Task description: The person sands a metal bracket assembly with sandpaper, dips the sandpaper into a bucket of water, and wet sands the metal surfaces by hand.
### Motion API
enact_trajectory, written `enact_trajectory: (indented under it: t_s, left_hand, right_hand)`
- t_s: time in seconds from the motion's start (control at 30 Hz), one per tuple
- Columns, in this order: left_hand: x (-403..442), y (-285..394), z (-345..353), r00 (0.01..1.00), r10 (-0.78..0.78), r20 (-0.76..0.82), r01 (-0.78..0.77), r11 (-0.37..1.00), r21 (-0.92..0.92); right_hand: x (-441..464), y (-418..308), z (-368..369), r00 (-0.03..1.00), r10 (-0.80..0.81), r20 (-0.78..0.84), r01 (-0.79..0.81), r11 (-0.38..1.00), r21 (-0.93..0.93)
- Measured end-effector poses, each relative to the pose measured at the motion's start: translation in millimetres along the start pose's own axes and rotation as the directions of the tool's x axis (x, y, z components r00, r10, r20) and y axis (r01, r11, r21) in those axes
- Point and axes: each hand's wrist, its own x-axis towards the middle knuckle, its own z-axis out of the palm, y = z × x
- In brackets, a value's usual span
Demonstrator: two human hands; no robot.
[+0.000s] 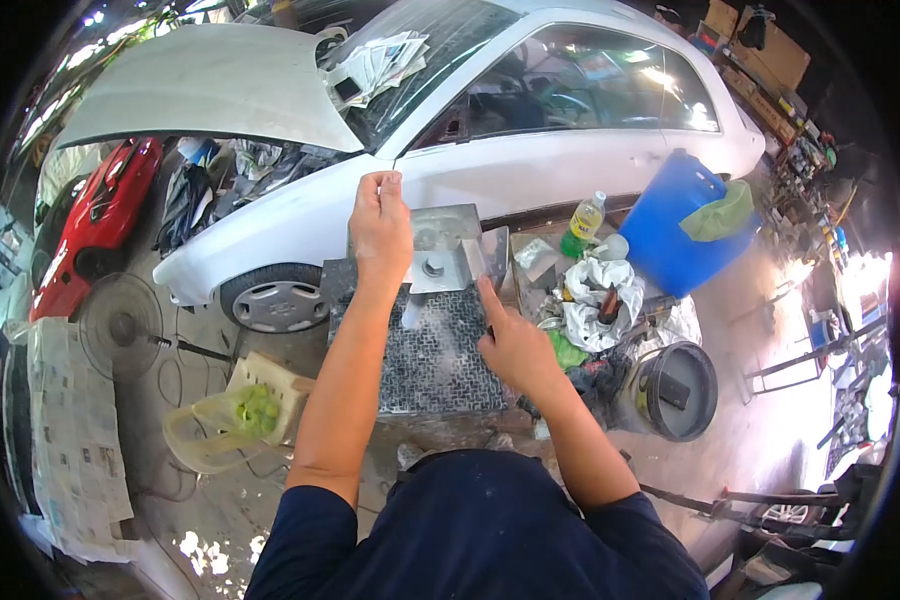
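Observation:
My left hand [381, 222] is raised in front of the white car, its fingers curled closed. What it holds, if anything, is hidden from me. Beside that wrist is a flat grey metal plate [450, 283] with a dark round lump [433, 266] on it. My right hand [522, 352] is closed, with the index finger stretched along a flat metal scraper [473, 262] at the plate's right side. Under both lies a worktop [425, 355] with a dark woven pattern, dusted pale.
A white car [560, 165] with raised hood stands ahead. To the right are a green-capped bottle [584, 222], a blue container [675, 225], crumpled plastic [605, 295] and a bucket [675, 390]. A fan [122, 325] and a stool with a bag [205, 430] stand left.

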Motion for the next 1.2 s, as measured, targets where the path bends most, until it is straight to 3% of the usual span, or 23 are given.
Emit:
enact_trajectory:
  t_s: [0.23, 0.53, 0.6, 0.83, 1.03, 1.13, 1.2]
  left_hand:
    - [8, -3, -2, 1.000, -0.007, -0.005, 0.006, 0.998, -0.065]
    - [9, -4, -16, 0.999, -0.034, 0.017, 0.036, 0.988, -0.147]
    - [13, -5, -20, 0.998, -0.060, 0.022, 0.063, 0.981, -0.184]
    - [20, -9, -36, 1.000, -0.028, -0.010, 0.027, 0.995, -0.099]
    - [22, -10, -45, 0.998, -0.041, -0.038, 0.037, 0.994, -0.101]
    - [18, -6, -50, 0.996, -0.069, -0.058, 0.059, 0.987, -0.151]
    - [15, -4, -53, 0.996, -0.059, -0.070, 0.048, 0.988, -0.149]
  right_hand:
    - [-8, 9, 17, 1.000, -0.026, -0.010, 0.026, 1.000, -0.001]
    - [12, 6, 26, 0.982, -0.119, -0.145, 0.120, 0.993, 0.000]
    - [16, 9, 35, 0.973, -0.141, -0.181, 0.161, 0.982, 0.096]
    - [27, 4, 42, 0.965, -0.154, -0.210, 0.191, 0.967, 0.168]
    - [29, -2, 37, 0.972, -0.172, -0.160, 0.188, 0.978, 0.091]
    - [28, -2, 39, 0.948, -0.233, -0.216, 0.264, 0.956, 0.129]
    - [26, 6, 58, 0.959, -0.093, -0.266, 0.182, 0.925, 0.334]
